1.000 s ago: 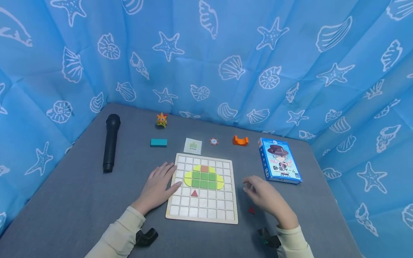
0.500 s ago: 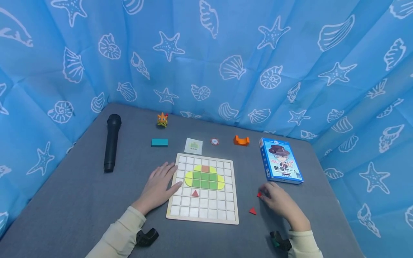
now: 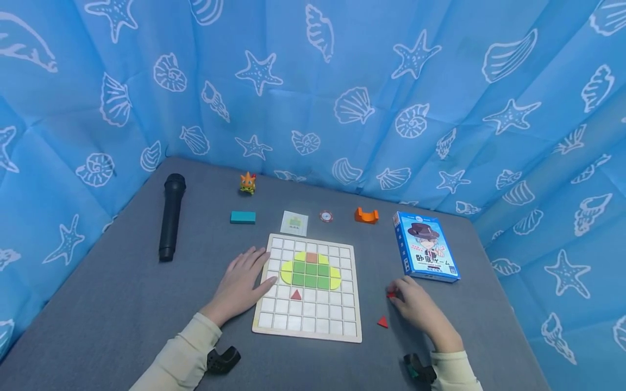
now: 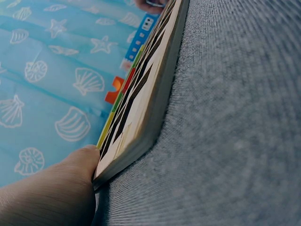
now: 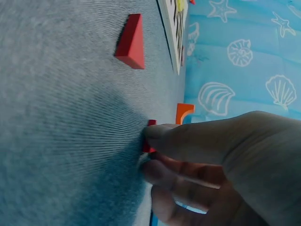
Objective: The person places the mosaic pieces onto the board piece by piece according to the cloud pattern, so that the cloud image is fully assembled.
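A wooden grid board (image 3: 342, 313) lies on the grey table. My left hand (image 3: 242, 282) rests on its left edge with fingers spread; in the left wrist view the thumb (image 4: 84, 160) touches the board's corner. Green squares (image 3: 310, 281), yellow rounded pieces (image 3: 287, 273) and a brownish-orange square (image 3: 311, 257) form a shape on the grid. Below them sits a red triangle (image 3: 295, 295). Right of the board, my right hand (image 3: 418, 309) pinches a small red block (image 5: 149, 147) at the tabletop, mostly hidden by the thumb. A red triangular block (image 3: 383, 322) lies closer to me.
Behind the board are a pattern card (image 3: 294, 223), a teal block (image 3: 243, 217), a poker chip (image 3: 326, 216), an orange arch block (image 3: 367, 216) and a toy figure (image 3: 248, 183). A microphone (image 3: 171, 217) lies left; a blue game box (image 3: 427, 247) lies right.
My right hand has moved right, away from the board's edge, and down to the small red block, and now pinches it. The left hand has stayed on the board.
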